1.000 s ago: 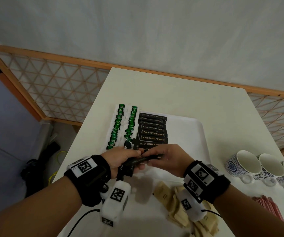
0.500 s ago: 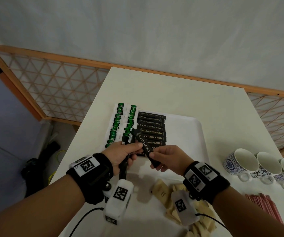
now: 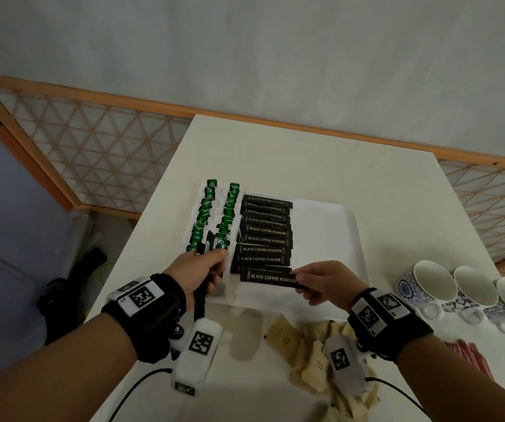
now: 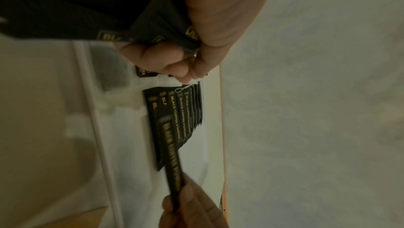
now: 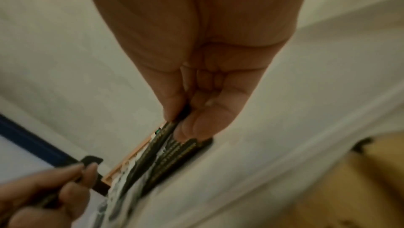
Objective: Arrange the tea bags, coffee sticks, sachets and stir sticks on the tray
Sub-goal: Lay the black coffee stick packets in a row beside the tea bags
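A white tray [image 3: 330, 239] lies on the table. Two columns of green-tagged tea bags [image 3: 214, 217] fill its left side, and a column of black coffee sticks [image 3: 266, 231] lies beside them. My right hand [image 3: 321, 283] pinches one black coffee stick [image 3: 271, 278] by its right end, level at the near end of that column. In the right wrist view the same coffee stick [image 5: 161, 133] runs edge-on from thumb and forefinger. My left hand [image 3: 202, 269] grips a bundle of black coffee sticks [image 3: 205, 248] over the tray's near left corner; the bundle [image 4: 153, 29] shows in the left wrist view.
A loose pile of tan sachets [image 3: 312, 345] lies on the table in front of the tray. Three blue-and-white cups [image 3: 464, 287] stand at the right. Red stir sticks [image 3: 470, 357] lie at the near right. A wooden lattice rail [image 3: 92, 153] runs behind the table.
My right hand drew one coffee stick out of the left hand's bundle, turned it level and carried it right and down to the near end of the column. The left hand moved slightly left.
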